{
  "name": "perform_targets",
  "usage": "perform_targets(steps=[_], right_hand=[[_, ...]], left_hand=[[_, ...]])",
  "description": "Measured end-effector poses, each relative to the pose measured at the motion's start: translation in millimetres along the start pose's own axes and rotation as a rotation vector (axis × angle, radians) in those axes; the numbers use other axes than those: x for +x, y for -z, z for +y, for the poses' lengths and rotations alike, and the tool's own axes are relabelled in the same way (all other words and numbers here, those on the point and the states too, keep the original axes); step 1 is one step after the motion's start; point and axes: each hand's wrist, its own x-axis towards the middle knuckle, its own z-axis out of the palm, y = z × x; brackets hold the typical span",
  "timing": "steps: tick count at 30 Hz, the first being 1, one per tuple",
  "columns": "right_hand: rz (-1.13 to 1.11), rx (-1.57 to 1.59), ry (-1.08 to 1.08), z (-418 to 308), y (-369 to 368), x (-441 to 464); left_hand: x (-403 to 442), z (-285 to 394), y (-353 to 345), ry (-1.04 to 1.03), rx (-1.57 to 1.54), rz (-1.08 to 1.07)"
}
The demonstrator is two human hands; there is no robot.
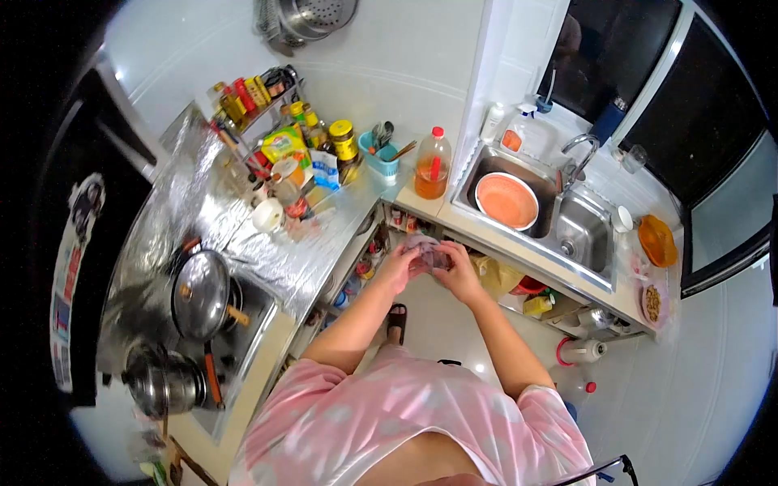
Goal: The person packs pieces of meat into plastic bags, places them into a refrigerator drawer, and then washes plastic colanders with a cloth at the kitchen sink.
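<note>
Both my hands meet in front of me, just off the counter's inner corner. Between them is a crumpled, purplish-grey thing (429, 252), which looks like a thin bag or cloth. My left hand (397, 267) grips its left side, with the fingers closed on it. On its right side, my right hand (459, 271) has its fingers bent round the edge. What may lie inside the crumpled thing is too small to tell. Beyond my hands, a bottle of orange liquid with a red cap (433, 164) stands on the counter corner.
An orange bowl (506, 201) sits in the sink (579, 231) on the right. To the left are a lidded pan (201, 293) and a steel pot (162, 385) on the stove. Open shelves run below the counter; a thermos (582, 351) stands on the floor.
</note>
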Motion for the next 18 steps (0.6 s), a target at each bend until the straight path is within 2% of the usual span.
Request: perform_targets(steps=[1, 2, 4, 6, 8, 10, 13, 16, 18], right_hand=[[-0.029, 0.059, -0.082, 14, 6, 8], [-0.027, 0.048, -0.096, 28, 11, 15], [-0.023, 0.178, -0.298, 53, 18, 34], [0.035, 0.256, -0.449, 82, 20, 46], [0.103, 0.232, -0.522, 102, 31, 59], [0.163, 0.104, -0.544, 106, 39, 69], [0.285, 0.067, -0.561, 122, 54, 82], [0.356, 0.026, -0.578, 130, 73, 95], [0.398, 0.032, -0.582, 142, 89, 101]], left_hand=[[32, 8, 18, -0.039, 0.036, -0.075], [58, 17, 27, -0.060, 0.017, 0.045], [109, 38, 40, -0.090, -0.014, 0.280], [156, 52, 59, -0.071, -0.102, 0.313], [187, 72, 53, 0.150, -0.014, 0.392], [224, 69, 56, 0.305, 0.186, 0.303], [239, 60, 28, 0.537, 0.290, 0.074], [243, 57, -12, 0.534, 0.264, -0.164], [255, 52, -34, 0.550, 0.227, -0.231]])
